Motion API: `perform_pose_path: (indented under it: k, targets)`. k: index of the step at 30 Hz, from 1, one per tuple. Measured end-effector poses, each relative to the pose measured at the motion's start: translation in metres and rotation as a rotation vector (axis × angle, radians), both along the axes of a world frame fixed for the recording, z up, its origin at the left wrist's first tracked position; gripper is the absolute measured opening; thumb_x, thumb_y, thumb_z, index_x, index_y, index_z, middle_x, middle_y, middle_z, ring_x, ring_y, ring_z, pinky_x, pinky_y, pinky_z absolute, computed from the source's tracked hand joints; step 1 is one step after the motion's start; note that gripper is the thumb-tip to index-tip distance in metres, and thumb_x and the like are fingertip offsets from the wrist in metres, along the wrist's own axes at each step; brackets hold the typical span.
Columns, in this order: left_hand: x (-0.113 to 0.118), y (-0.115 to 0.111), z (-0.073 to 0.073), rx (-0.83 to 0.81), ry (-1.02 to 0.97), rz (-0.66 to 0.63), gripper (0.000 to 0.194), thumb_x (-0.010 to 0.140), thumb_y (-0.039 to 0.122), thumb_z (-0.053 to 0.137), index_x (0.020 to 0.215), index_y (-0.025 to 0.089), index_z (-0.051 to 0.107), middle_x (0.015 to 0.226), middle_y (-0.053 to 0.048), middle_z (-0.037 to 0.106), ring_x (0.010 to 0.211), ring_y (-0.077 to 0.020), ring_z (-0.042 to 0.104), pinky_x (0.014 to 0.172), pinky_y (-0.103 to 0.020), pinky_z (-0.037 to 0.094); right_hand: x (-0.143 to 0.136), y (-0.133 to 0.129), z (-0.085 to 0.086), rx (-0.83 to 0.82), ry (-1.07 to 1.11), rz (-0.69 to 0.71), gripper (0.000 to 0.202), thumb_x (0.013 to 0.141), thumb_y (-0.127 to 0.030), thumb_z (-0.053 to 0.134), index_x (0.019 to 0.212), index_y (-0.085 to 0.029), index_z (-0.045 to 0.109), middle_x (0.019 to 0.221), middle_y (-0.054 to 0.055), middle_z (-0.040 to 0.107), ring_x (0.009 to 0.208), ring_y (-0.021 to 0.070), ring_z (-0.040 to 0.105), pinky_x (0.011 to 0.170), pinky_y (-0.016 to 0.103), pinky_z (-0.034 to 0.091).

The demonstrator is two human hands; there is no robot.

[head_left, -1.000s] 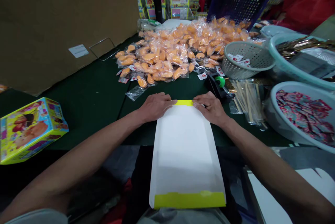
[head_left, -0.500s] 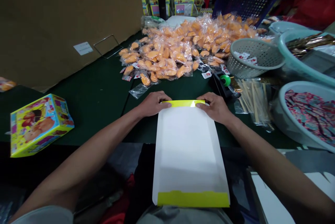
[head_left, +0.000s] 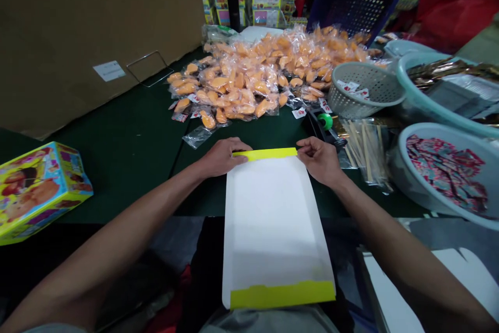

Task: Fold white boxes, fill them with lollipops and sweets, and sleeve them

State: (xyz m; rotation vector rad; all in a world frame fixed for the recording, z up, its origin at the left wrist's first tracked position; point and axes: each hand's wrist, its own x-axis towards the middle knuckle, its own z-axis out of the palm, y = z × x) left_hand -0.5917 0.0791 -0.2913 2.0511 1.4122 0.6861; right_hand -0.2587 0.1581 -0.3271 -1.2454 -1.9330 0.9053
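Observation:
A white cardboard sheet with yellow flaps at its far and near ends spans from the table edge to my lap. My left hand pinches the far left corner, its thumb lying on the yellow flap. At the far right corner, my right hand has its fingers curled in against the flap's end. The near end of the sheet rests by my grey shirt.
Wrapped orange pieces are heaped beyond the sheet. A black tape dispenser, bagged sticks, a grey basket and a tub of packets sit right. A printed box stands left, before a large carton.
The view has shifted, so the table's contents appear further left. My right thumb has come off the top of the yellow flap, and those fingers are now curled at its corner.

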Motion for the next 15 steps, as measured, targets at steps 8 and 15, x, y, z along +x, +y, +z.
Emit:
perform_pose_path:
  k: [8,15]
  targets:
    - [0.01,0.003,-0.005,0.107,0.109,0.002,0.025,0.089,0.023,0.062,0.108,0.018,0.077,0.105,-0.006,0.074,0.098,-0.0216,0.068,0.087,-0.033,0.052,-0.004,0.007,0.016,-0.017,-0.089,0.156,0.05,0.091,-0.043,0.071,0.136,-0.022,0.072,0.089,0.002,0.071,0.073,0.0179,0.063,0.067,0.032,0.049]
    - [0.0,-0.01,-0.003,0.03,0.09,0.048,0.047,0.084,0.026,0.069,0.13,0.02,0.072,0.118,-0.008,0.069,0.099,-0.0213,0.068,0.088,-0.034,0.055,-0.02,0.011,0.013,0.206,-0.31,0.178,0.02,0.091,-0.039,0.073,0.089,-0.023,0.084,0.075,0.004,0.06,0.076,0.0196,0.058,0.07,0.034,0.041]
